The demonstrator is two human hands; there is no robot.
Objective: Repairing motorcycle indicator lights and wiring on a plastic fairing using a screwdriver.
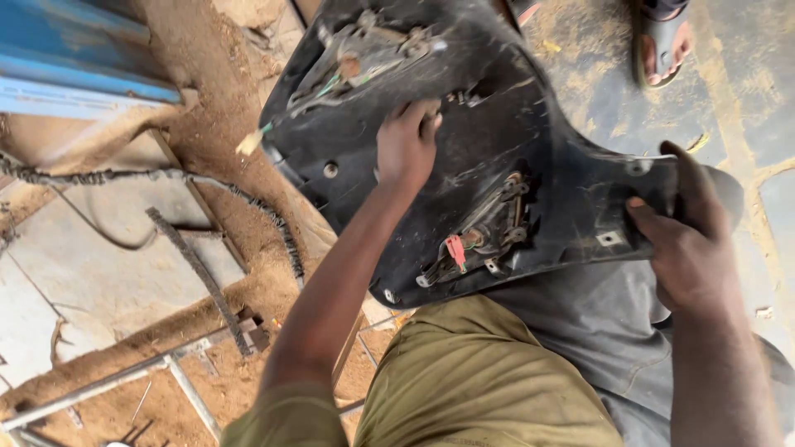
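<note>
Panel [513,141], black plastic with its wired underside up, rests across the person's lap. Right hand [687,240] grips its narrow right end; left hand [406,145] presses curled fingers on its middle. Beyond, a sandalled foot [662,41].

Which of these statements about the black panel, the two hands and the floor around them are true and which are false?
1. The left hand rests on the middle of the black plastic panel. True.
2. The right hand hangs free, away from the panel. False: it grips the panel's narrow right end.
3. A red tag sits among the metal fittings on the panel's lower part. True.
4. The panel lies flat on the sandy floor. False: it is propped on the person's lap, over the olive trousers.
5. A sandalled foot of another person shows at the top right. True.
</note>
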